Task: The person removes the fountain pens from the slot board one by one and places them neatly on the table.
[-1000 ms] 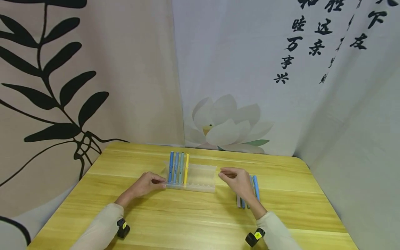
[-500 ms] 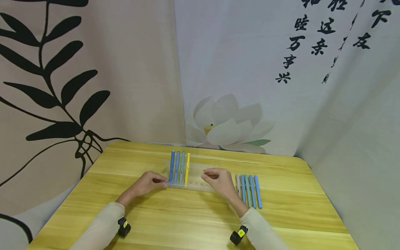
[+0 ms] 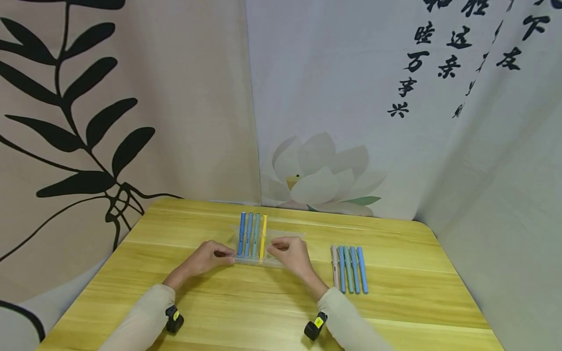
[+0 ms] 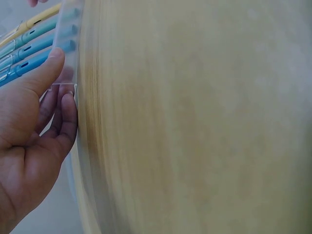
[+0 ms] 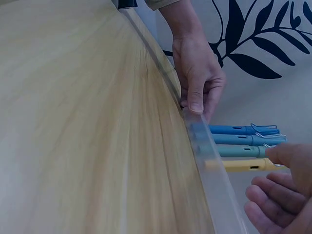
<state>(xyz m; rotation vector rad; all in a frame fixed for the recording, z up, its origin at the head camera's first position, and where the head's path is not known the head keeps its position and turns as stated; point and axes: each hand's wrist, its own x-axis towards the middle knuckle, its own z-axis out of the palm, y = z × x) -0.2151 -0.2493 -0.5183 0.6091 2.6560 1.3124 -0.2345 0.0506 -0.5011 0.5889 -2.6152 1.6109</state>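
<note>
A clear plastic pen rack (image 3: 254,262) stands near the table's middle, holding blue pens (image 3: 241,234), a green pen (image 3: 256,235) and a yellow pen (image 3: 263,237) side by side. My left hand (image 3: 210,255) grips the rack's left front corner; in the left wrist view its thumb (image 4: 57,53) lies on top, fingers below. Close to the right of the yellow pen is my right hand (image 3: 291,253). In the right wrist view, that hand's thumb and fingers stand apart near the capped end of the yellow pen (image 5: 243,165), without a visible grip.
Right of the rack, several pens lie in a row on the wooden table (image 3: 219,312): a greyish-pink pen (image 3: 335,267), a green pen (image 3: 349,270) and blue pens (image 3: 362,270). Printed curtains (image 3: 197,107) hang behind the table.
My right hand has moved left from beside the loose pens to the yellow pen, uncovering the row on the right. My left hand keeps its hold on the rack.
</note>
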